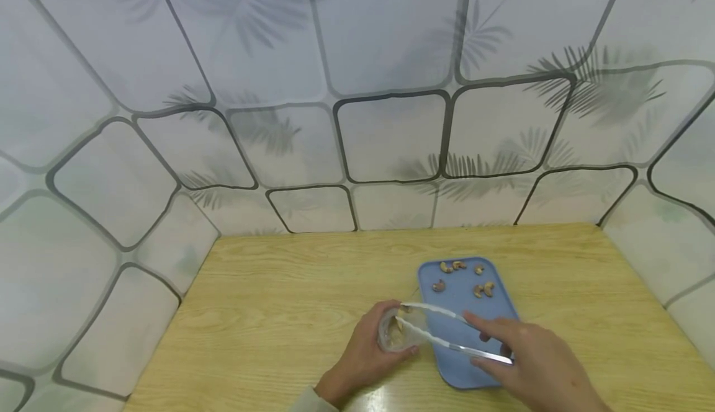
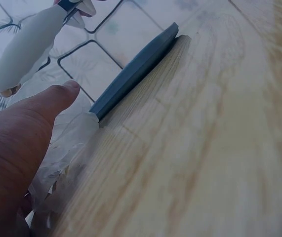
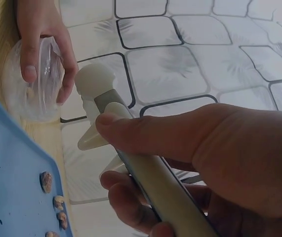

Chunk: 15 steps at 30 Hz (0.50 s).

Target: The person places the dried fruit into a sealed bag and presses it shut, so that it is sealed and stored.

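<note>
My left hand (image 1: 365, 344) holds a clear plastic bag (image 3: 15, 84) by its open mouth, just left of a blue tray (image 1: 460, 371). Some cashews show through the plastic. Tongs (image 1: 486, 354) with pale tips are gripped in my right hand (image 1: 539, 362), thumb on one arm and fingers on the other. Their two arms stand apart, and the tips overlap the bag's mouth in the head view. Seen from the left wrist, a bit of nut (image 2: 10, 91) shows at the pale tip (image 2: 27, 52) above my left thumb.
Several cashews (image 1: 439, 285) lie spread over the far half of the tray. The tray rests on a wood-grain table (image 1: 290, 294). Patterned wall panels (image 1: 396, 139) stand behind the table and along both sides.
</note>
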Available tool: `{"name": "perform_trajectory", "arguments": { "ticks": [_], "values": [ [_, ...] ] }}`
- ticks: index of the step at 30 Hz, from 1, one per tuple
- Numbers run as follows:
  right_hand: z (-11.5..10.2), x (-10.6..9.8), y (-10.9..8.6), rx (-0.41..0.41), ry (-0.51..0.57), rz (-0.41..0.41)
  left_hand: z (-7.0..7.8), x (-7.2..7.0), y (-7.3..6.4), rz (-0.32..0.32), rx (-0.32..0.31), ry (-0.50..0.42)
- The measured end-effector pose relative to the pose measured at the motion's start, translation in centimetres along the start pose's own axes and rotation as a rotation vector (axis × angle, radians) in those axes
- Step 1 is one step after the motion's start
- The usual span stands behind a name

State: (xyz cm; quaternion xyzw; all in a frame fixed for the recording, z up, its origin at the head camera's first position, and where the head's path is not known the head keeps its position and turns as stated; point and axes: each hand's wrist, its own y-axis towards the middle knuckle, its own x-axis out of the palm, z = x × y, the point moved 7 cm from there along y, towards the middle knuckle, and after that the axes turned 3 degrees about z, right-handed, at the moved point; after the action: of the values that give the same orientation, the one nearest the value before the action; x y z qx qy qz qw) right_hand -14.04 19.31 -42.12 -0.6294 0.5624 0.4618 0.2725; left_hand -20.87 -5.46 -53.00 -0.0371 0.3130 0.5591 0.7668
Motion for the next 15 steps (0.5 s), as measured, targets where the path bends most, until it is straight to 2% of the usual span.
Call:
{"name": "perform_trajectory", "arguments": {
  "ticks": [7, 15],
  "values": [
    [-0.4, 0.6, 0.0, -0.061, -0.017, 0.014, -0.2, 0.1, -0.1, 0.001, -0.005, 0.017],
    [-0.4, 1.5, 0.0, -0.038, -0.016, -0.021, -0.3, 0.2, 0.0, 0.013, 0.019, 0.008]
  ]
}}
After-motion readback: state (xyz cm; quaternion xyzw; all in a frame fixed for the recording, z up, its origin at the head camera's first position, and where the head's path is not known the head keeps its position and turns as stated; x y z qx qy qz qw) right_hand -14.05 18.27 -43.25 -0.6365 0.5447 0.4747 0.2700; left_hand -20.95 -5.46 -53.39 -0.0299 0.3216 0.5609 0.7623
